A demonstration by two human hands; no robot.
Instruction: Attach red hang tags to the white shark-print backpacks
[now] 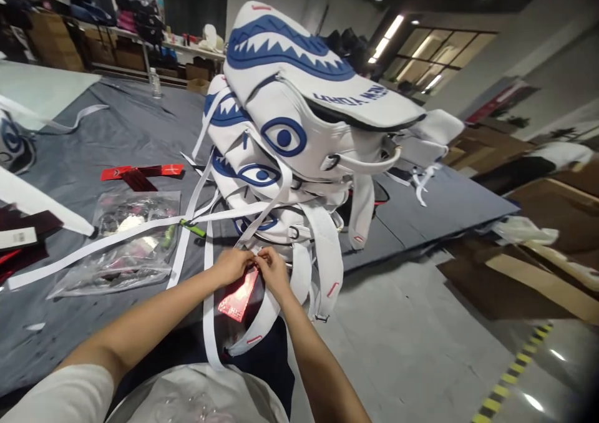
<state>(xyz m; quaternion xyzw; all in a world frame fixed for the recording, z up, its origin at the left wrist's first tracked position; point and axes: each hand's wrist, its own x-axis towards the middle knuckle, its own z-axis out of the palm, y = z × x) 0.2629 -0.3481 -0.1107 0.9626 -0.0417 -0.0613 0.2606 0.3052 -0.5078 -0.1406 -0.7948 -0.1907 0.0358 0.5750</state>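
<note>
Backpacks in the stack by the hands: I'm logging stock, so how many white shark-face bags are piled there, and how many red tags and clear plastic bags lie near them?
White shark-face backpacks in the stack: 3 that can be told apart
Red tags: 2, one at both hands, one on the grey cloth
Clear plastic bags: 1
Total: 6

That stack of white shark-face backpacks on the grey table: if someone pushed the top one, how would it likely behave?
The stack of backpacks looks soft and padded, so it would probably give rather than slide cleanly. The top backpack overhangs and tilts, so a push may well tip it off. The loose white straps hang floppy and could snag.
</note>
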